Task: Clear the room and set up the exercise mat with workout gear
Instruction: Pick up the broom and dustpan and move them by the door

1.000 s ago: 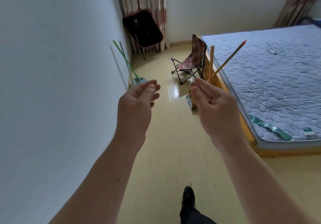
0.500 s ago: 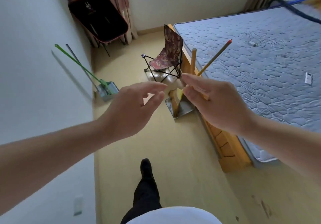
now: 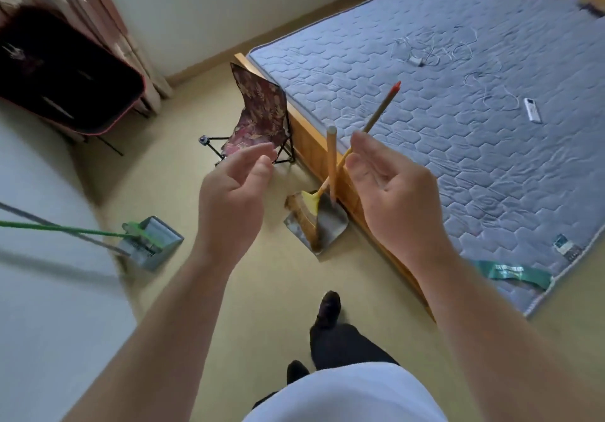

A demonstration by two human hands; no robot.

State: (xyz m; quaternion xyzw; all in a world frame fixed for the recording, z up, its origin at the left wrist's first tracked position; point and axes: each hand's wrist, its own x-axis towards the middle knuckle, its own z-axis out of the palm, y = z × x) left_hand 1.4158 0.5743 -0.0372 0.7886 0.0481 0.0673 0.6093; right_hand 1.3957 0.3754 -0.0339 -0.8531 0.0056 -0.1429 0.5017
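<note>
Both my hands are raised in front of me with nothing in them. My left hand (image 3: pixel 234 192) has loosely curved fingers, and my right hand (image 3: pixel 389 192) is open with its palm turned inward. Between and beyond them a broom (image 3: pixel 376 117) with a yellow head and red-tipped handle leans against the bed frame. It stands in a grey dustpan (image 3: pixel 322 225) with an upright wooden handle (image 3: pixel 331 156). A small folding chair (image 3: pixel 262 117) with dark red leafy fabric stands farther back beside the bed.
A bed with a blue quilted mattress (image 3: pixel 442 120) fills the right side, with a white remote (image 3: pixel 532 110), thin cables and a green band (image 3: pixel 514 272) on it. A second dustpan (image 3: pixel 150 241) with a green-handled brush sits by the left wall. A dark folded chair (image 3: pixel 62 74) leans at the curtains.
I have stepped forward and tilted my view down. My hands have spread slightly apart and the right hand has turned its palm inward; the broom and dustpan now appear closer.
</note>
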